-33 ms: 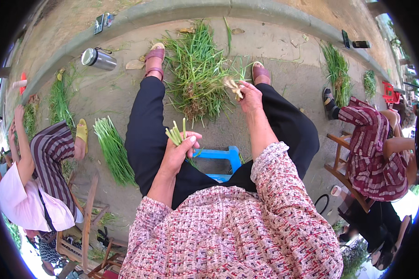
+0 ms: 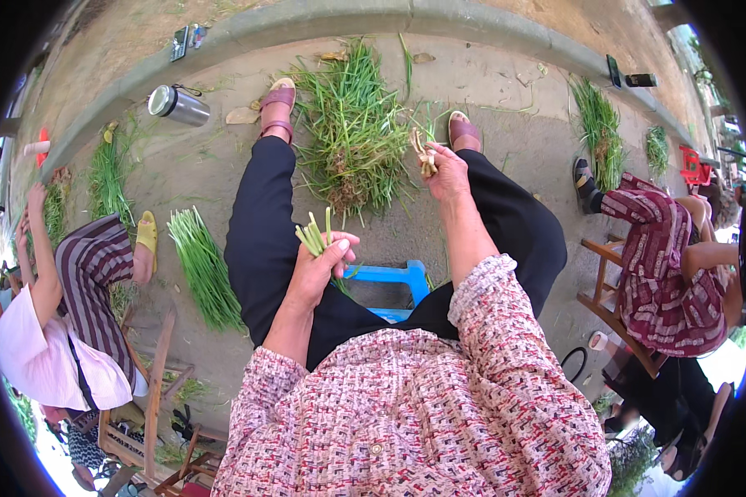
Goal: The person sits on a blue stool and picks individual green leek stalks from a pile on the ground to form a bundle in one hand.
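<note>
My left hand (image 2: 325, 258), just above my lap, is closed around a small bunch of pale-green stalks (image 2: 312, 235) whose cut-looking ends point up. My right hand (image 2: 448, 172), farther out near my right knee, pinches pale tan, dry-looking peelings (image 2: 425, 155). They stick up past the fingertips, and I cannot make out their exact kind. Between my feet lies a large, loose heap of long green chive-like plants (image 2: 352, 124), with brown roots at its near end. On the ground left of my left leg rests a neat bundle of green stalks (image 2: 205, 269).
A blue plastic stool (image 2: 385, 275) shows between my thighs. A steel tumbler (image 2: 178, 105) lies beyond my left foot, before a concrete curb (image 2: 307, 23). People sit on both sides near other green piles (image 2: 598, 124). A wooden chair (image 2: 156, 389) stands at left.
My right hand has shifted very slightly, and the peelings in it, blurred before, now appear sharper and more upright. My left hand keeps its bunch in the same place.
</note>
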Available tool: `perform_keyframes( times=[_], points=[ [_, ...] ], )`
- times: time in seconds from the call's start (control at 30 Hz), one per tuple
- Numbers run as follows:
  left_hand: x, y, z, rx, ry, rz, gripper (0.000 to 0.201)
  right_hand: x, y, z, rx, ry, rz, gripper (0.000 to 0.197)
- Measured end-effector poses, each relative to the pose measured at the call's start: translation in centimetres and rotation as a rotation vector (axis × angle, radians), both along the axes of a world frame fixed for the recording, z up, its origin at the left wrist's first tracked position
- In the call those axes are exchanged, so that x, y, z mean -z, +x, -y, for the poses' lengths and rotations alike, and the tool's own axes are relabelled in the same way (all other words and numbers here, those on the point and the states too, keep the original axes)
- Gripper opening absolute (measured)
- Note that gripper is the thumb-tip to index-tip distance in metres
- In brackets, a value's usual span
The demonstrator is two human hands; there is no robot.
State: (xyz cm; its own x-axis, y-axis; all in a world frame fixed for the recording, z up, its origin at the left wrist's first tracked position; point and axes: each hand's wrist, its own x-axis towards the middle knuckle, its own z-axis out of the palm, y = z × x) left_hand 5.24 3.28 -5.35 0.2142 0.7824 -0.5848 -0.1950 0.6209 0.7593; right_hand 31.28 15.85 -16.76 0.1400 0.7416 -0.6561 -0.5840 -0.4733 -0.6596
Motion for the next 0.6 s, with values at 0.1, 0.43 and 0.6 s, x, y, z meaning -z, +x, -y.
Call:
perform_keyframes(
  times=[0.1, 0.43, 0.6],
  points=[
    [0.2, -0.3, 0.6, -0.039, 0.052, 0.01, 0.025, -4.4, 0.1, 0.3, -0.083, 0.066, -0.233, 0.016],
    [0.0, -0.8, 2.5, -0.096, 0.189, 0.045, 0.025, -11.7, -0.9, 9.3, -0.252, 0.309, -0.858, 0.026],
    [-0.8, -0.9, 3.3, -0.127, 0.224, 0.1, 0.025, -12.0, -1.3, 10.3, -0.355, 0.486, -0.749, 0.029]
  ],
)
